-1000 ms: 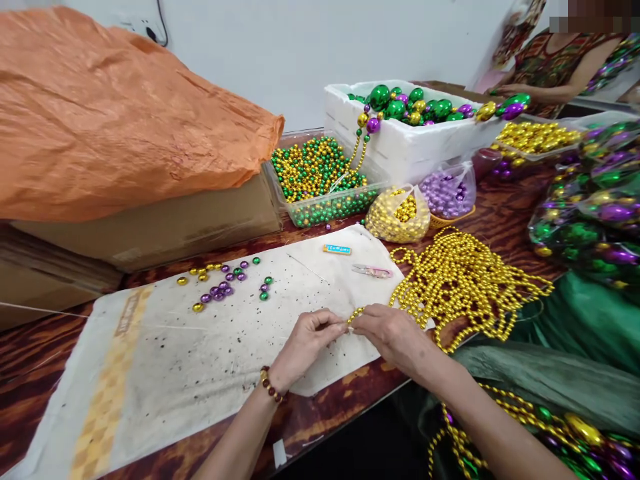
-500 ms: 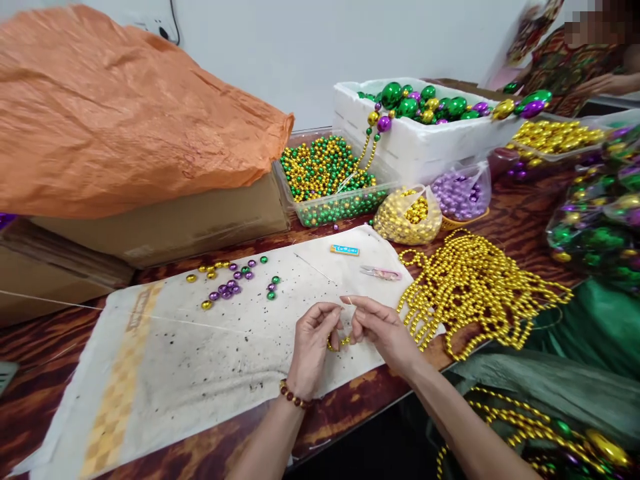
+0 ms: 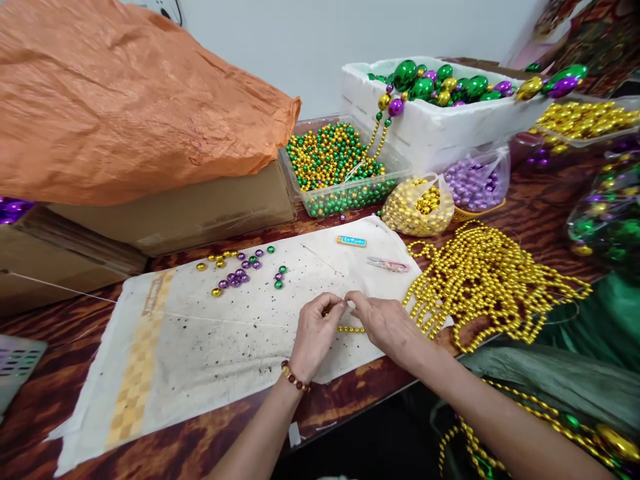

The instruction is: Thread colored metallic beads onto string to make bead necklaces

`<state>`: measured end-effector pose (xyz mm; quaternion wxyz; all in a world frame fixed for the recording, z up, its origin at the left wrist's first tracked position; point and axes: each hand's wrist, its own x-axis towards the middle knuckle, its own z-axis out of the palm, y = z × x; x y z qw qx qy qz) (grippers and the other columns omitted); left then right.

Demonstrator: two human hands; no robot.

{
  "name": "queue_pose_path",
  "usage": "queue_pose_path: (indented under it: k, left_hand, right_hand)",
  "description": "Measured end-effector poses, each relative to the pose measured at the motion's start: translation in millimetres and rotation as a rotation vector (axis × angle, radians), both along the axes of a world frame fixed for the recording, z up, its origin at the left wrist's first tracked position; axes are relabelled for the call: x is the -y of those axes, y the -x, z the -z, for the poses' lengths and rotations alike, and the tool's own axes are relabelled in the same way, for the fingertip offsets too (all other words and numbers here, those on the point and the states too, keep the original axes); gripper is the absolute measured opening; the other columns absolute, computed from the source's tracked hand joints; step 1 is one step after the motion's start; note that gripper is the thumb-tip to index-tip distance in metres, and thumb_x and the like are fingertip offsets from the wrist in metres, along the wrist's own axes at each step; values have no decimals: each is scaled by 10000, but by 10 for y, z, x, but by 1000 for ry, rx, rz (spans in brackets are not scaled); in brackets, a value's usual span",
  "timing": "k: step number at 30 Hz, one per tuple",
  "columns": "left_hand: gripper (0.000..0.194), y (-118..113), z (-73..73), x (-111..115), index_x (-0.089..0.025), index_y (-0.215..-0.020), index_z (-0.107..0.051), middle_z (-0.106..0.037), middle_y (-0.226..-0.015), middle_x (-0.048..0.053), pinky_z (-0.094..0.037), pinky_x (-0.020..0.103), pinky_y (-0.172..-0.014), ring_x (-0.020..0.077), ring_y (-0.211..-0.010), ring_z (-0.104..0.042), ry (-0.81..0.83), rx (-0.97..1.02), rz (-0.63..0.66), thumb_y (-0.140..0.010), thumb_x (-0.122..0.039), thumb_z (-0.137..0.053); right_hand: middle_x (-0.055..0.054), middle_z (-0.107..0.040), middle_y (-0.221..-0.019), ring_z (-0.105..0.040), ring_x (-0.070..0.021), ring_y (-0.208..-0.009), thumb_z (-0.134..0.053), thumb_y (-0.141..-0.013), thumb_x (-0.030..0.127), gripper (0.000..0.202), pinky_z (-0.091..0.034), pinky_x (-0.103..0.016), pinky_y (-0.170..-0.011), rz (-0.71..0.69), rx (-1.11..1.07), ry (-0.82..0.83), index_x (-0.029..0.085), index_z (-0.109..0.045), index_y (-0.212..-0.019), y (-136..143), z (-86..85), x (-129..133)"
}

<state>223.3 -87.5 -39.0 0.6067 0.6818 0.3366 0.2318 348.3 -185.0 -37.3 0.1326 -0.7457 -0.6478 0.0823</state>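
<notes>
Above the right part of a white cloth [image 3: 210, 347], my left hand [image 3: 320, 328] and my right hand [image 3: 381, 325] meet at their fingertips. Both are closed in a pinch; what lies between the fingertips is too small to make out. A short row of gold beads [image 3: 351, 329] spans the gap below them. A pale string [image 3: 220, 320] runs from the far left toward my left hand. Loose purple beads [image 3: 237, 277], with green and gold ones, lie on the cloth beside a lighter [image 3: 351, 241] and small pink snips [image 3: 389, 264].
Gold bead strands [image 3: 490, 280] heap at the right. Behind stand a clear bin [image 3: 345, 200], a white foam box [image 3: 425, 137], bags of gold [image 3: 417, 208] and purple beads [image 3: 475, 183]. Orange sheeting [image 3: 150, 100] covers cartons at left. A person [image 3: 600, 40] is at back right.
My fingertips have come together, and the gold beads below now form a straight row. The view has shifted slightly, showing more of the pale basket at the left.
</notes>
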Motion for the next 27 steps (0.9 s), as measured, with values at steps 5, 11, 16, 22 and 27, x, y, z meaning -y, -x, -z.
queue_pose_path:
  k: [5,11,16,22,27]
  left_hand:
    - [174,35,13,-40,-163,-658,-598,-440,-554,-42,-264,226,-510,89,-518,-351,168,19,5,-798,-264,-571]
    - [163,98,28,-3,-147,-735,-633,-469,-569,-36,-300,216,-526,83,-536,-378,278,118,-44,-807,-291,-603]
    - [177,127,46,83,-149,-719,-629,-470,-555,-35,-331,217,-535,87,-538,-396,207,108,-82,-815,-296,-614]
    - [209,153,54,149,-146,-787,-636,-475,-585,-31,-324,213,-548,80,-550,-401,358,222,-162,-841,-347,-614]
    - [254,245,46,140,-141,-927,-668,-418,-608,-37,-260,204,-524,68,-551,-323,364,179,-81,-863,-376,-596]
  right_hand:
    - [-77,-664,-811,-614,-203,-726,-438,-883,52,186,-383,-270,-582,-8,5,-23,172,-567,-941,-30,-44,-113]
    - [-79,-589,-1229,-543,-187,-1134,-481,-925,168,185,-413,-332,-966,69,-711,-316,199,-639,-1015,4,71,-152]
    - [-47,-646,-1014,-591,-194,-987,-608,-864,267,106,-427,-332,-905,289,-1144,-409,192,-678,-835,196,117,-195]
    - [-16,-622,-919,-557,-176,-941,-624,-851,269,98,-389,-301,-884,420,-1287,-522,192,-640,-792,369,80,-219]
    - [22,-580,-750,-551,-139,-810,-656,-840,289,125,-400,-295,-848,491,-1693,-668,195,-594,-786,244,56,-274]
